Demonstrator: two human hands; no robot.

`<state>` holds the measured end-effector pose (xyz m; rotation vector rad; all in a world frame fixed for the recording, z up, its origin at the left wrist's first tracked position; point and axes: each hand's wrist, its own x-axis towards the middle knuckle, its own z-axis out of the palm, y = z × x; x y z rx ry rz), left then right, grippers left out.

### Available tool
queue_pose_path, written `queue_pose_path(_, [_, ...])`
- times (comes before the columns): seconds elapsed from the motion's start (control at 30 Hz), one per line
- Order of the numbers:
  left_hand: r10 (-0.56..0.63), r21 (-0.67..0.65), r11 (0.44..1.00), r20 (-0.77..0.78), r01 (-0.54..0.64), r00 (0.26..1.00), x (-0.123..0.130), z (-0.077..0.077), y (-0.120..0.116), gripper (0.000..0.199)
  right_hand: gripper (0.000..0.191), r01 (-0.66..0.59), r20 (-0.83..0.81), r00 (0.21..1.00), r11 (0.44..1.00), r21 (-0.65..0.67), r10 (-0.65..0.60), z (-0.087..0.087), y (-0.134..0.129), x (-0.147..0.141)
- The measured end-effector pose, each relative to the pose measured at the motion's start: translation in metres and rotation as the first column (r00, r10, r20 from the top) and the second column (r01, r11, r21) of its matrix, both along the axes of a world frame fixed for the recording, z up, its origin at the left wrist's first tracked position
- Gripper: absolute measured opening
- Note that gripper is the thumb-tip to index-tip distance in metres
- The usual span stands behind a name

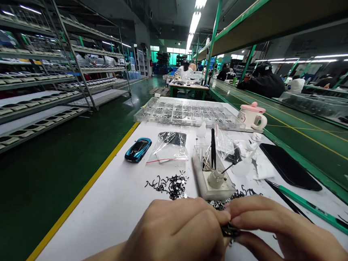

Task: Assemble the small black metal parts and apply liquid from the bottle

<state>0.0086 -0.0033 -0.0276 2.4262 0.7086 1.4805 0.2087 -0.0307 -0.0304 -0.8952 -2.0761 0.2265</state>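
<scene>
My left hand (180,232) is closed, its fingertips meeting those of my right hand (278,229) at the lower right of the table. Between them is a small dark part (230,230), mostly hidden by the fingers, so its kind does not show. The right thumb and fingers pinch it from the right side. Just beyond the hands stands a whitish tray (198,177) holding a small glass bottle (216,179) and black tweezers (213,148). A heap of small black and silver parts (175,186) lies on the white tabletop to the left of the tray.
A blue toy car (138,149) and a clear zip bag (172,146) lie on the left. Behind them is a clear compartment box (190,112) beside a pink-lidded mug (252,115). A black phone (289,166) and green-handled tool (316,208) lie right. Racks (77,53) stand left.
</scene>
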Motion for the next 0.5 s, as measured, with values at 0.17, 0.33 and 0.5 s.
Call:
queue_pose_path(0.17, [-0.132,-0.082,0.989,-0.077,0.126,0.988,-0.004,0.008,0.008,0.035,0.027,0.087,-0.095,0.989,0.972,-0.219,-0.11,-0.005,-0.006,0.001])
queue_pose_path(0.33, [-0.2,-0.748,0.627,0.114,0.216,0.973,0.0,0.015,0.017,0.039,0.026,0.083,-0.171,0.977,0.968,-0.235,-0.125,0.001,0.013,0.01])
queue_pose_path(0.5, [-0.042,-0.925,0.061,0.374,0.376,0.927,0.007,0.01,0.022,0.039,0.039,0.548,-0.358,0.758,0.83,-0.104,-0.546,0.009,0.059,0.061])
